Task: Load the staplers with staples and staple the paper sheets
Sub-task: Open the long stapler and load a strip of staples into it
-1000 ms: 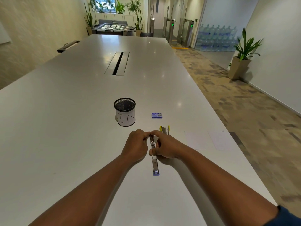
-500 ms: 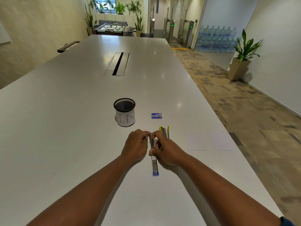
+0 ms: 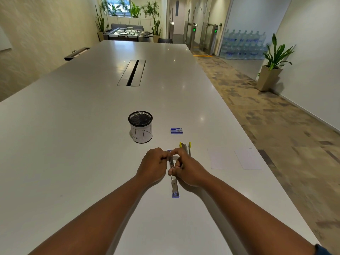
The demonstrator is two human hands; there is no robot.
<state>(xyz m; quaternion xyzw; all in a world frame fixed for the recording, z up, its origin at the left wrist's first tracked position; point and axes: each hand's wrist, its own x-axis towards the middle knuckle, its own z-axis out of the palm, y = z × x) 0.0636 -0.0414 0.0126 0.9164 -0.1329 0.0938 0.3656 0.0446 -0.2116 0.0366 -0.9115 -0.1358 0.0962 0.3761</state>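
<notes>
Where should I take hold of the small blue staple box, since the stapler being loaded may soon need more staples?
Pinch the staple box across its short depth, thumb on the near long edge and fingers on the far one, coming from above. It lies flat on the table with open space all round; the mesh cup stands well to its left.

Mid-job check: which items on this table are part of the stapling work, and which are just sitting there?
Job items:
- blue stapler, opened flat, held by the left hand and right hand
- yellow stapler
- staple box
- two paper sheets

Lying about:
- mesh cup marked "IN"
- cable hatch in the table
</notes>
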